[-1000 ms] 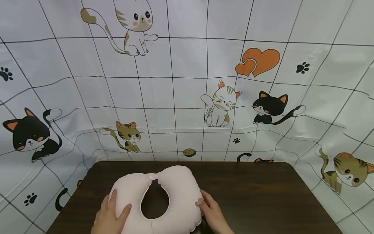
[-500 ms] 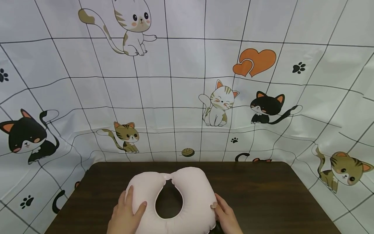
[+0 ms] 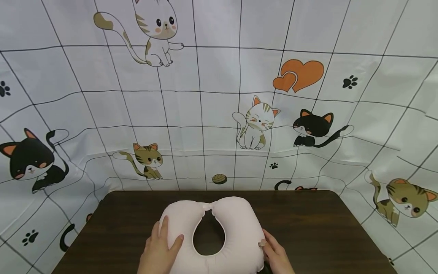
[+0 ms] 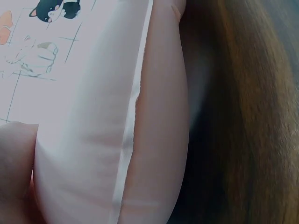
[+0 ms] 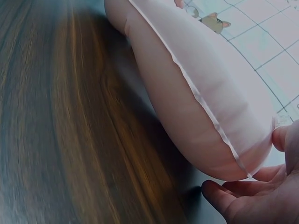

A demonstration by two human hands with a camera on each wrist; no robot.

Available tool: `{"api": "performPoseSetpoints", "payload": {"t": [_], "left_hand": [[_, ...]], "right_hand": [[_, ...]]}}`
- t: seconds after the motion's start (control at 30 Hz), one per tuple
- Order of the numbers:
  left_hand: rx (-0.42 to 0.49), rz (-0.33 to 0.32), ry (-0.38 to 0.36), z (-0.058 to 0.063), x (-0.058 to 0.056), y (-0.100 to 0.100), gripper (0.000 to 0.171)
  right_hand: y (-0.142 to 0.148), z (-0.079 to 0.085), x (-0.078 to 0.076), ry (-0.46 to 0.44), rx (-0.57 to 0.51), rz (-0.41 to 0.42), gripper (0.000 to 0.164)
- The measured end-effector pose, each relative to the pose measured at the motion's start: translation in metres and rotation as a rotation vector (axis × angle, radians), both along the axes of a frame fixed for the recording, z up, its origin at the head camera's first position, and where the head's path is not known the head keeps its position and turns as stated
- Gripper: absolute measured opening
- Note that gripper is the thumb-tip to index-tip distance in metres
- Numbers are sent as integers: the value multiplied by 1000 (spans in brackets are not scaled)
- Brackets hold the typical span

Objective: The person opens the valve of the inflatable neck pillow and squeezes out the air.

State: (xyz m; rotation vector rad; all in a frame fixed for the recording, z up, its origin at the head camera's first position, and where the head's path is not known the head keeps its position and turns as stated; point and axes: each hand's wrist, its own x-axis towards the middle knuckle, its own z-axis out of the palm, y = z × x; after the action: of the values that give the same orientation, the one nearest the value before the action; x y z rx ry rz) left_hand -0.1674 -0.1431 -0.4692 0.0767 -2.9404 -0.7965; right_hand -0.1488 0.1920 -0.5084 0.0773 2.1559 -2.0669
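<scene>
A pale pink inflatable neck pillow [image 3: 243, 232] is held low over the table, its opening at the far side, where a short strip bridges the two ends. My left hand [image 3: 159, 247] grips its left side, thumb on the upper face and fingers along the outer edge. At the right edge, my right hand [image 3: 276, 253] holds the pillow beside a small clear valve [image 3: 262, 242]. In the right wrist view the thumb lies near the valve and other fingers reach under the pillow [image 5: 196, 93]. A pale seam [image 4: 126, 149] runs along its puffed side in the left wrist view.
The dark wooden table [image 3: 318, 228] extends beyond the pillow on both sides. Behind it and at both sides hangs a white sheet [image 3: 219, 110] with grid lines and printed cats. Something dark [image 3: 265, 268] shows under the pillow's right side.
Both hands have moved to the right with the pillow, more in the first half second than in the second. Their hold looks the same.
</scene>
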Motion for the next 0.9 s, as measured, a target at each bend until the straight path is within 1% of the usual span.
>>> {"api": "performPoseSetpoints", "payload": {"t": [0.1,0.3,0.43,0.6,0.73,0.9], "left_hand": [[-2,0,17,0,1,3,80],[-22,16,40,1,0,13,77],[-44,40,45,1,-2,21,77],[-72,46,53,-2,-7,27,78],[-75,56,46,-3,-8,30,78],[-64,80,64,-3,-8,35,76]], "right_hand": [[2,-1,0,-5,-1,3,69],[9,1,1,-24,-8,-26,69],[14,1,1,-45,-5,-31,73],[18,1,1,-61,8,-55,74],[19,1,-1,-50,31,-93,71],[22,1,-3,-65,35,-83,74]]}}
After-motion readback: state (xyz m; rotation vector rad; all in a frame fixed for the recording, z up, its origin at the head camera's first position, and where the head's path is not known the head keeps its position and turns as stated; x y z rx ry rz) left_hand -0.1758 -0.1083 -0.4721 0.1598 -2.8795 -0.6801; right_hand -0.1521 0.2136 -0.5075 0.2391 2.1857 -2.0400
